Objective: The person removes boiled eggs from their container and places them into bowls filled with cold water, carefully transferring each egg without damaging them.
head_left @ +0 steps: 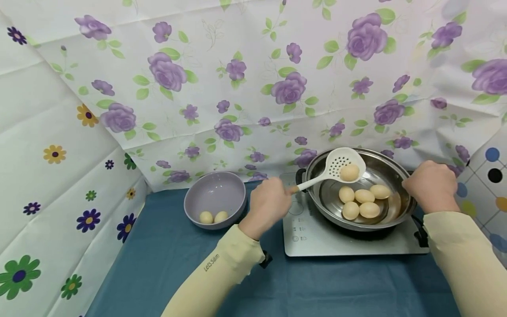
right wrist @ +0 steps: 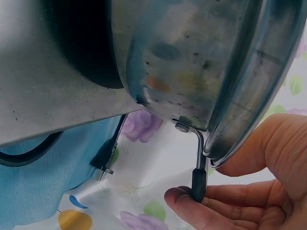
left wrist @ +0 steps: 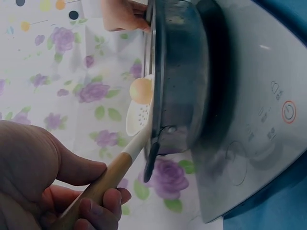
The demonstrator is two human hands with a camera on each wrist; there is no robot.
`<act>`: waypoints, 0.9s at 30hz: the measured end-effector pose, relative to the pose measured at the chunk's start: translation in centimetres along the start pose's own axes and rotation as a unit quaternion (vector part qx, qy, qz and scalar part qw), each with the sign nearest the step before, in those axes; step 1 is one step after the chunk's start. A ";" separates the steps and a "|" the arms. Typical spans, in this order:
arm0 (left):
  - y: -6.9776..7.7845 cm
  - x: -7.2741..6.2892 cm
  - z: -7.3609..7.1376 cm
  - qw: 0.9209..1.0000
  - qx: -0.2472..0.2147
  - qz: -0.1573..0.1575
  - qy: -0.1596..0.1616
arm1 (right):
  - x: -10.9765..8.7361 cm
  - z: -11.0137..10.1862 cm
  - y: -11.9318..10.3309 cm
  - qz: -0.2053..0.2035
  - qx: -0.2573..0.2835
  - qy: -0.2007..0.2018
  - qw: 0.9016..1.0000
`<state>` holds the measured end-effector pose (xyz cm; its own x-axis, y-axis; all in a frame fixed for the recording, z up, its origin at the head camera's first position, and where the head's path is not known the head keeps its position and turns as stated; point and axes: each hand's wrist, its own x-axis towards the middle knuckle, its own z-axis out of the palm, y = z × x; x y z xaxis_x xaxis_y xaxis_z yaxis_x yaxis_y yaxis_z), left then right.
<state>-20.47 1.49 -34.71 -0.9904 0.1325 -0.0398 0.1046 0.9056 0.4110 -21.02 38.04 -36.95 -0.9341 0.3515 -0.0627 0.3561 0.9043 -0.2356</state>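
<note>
My left hand grips the wooden handle of a white slotted spoon, thumb and fingers around it in the left wrist view. One egg rests in the spoon's perforated bowl, above the far left part of a steel pan. Inside the pan lie several eggs grouped together. On the pan's right side is my right hand. The right wrist view shows its thumb against the rim and its fingers curled under the black-tipped side handle.
The pan stands on a silver induction cooker, its cord and plug at the right. A purple bowl holding two eggs stands left on the blue tablecloth. Flowered sheeting rises behind and at the left.
</note>
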 end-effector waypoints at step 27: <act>1.5 0.4 3.0 0.986 0.136 0.058 0.081 | 0.2 0.0 0.3 0.003 0.006 0.003 1.000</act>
<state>-20.41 4.07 -36.89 -0.9695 0.1958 0.1475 0.2169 0.9655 0.1443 -21.12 38.36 -37.08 -0.9317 0.3586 -0.0576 0.3614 0.8994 -0.2461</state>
